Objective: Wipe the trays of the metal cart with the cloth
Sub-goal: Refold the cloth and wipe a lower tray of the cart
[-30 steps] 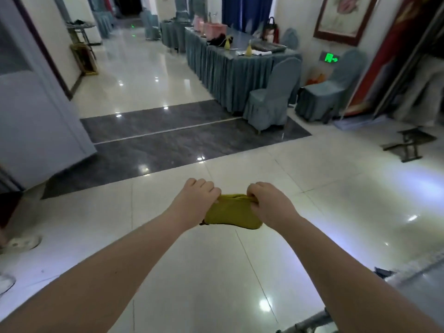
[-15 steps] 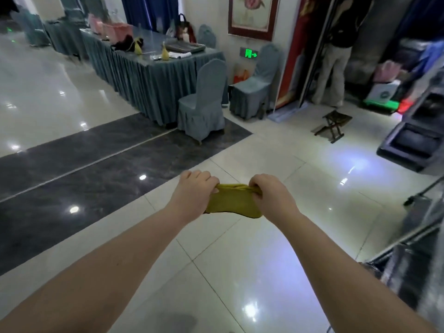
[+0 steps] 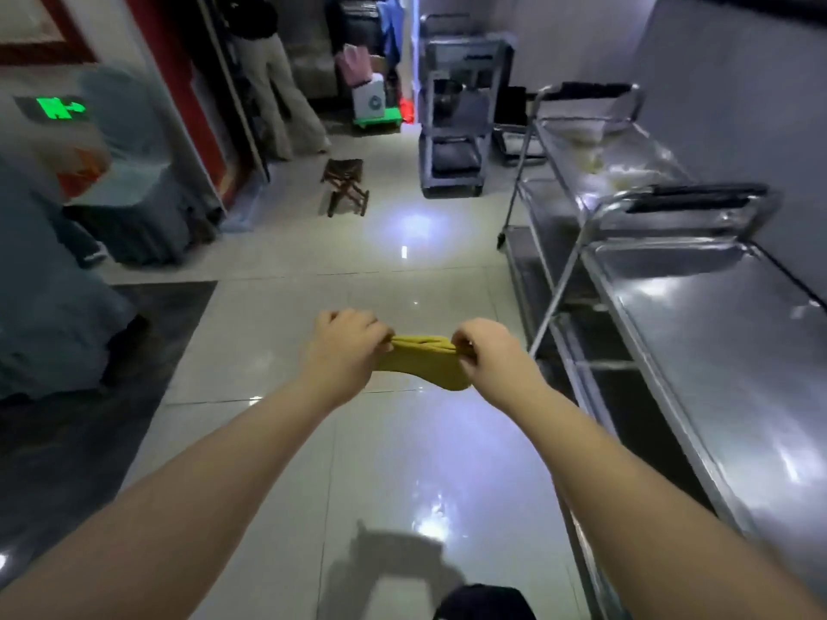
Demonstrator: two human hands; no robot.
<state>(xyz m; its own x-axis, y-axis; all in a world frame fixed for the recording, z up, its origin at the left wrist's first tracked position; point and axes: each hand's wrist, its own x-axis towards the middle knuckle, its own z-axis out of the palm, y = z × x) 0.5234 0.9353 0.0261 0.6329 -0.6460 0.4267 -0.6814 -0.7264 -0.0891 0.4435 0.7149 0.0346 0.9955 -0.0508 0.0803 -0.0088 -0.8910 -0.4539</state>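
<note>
A yellow cloth (image 3: 423, 362) is stretched between my two hands, out in front of me above the tiled floor. My left hand (image 3: 342, 346) grips its left end and my right hand (image 3: 490, 353) grips its right end, fingers curled. The metal cart (image 3: 734, 364) stands just to the right of my hands, its shiny top tray facing up and lower shelves showing beneath. Neither hand touches the cart.
A second metal cart (image 3: 599, 145) stands behind the first along the right wall. A dark trolley (image 3: 456, 114) and a small folding stool (image 3: 347, 185) are farther ahead. A person (image 3: 273, 82) stands at the doorway. Covered chairs (image 3: 130, 172) line the left.
My view has swung to the right, bringing the metal carts into sight on the right. Both hands still hold the cloth stretched the same way.
</note>
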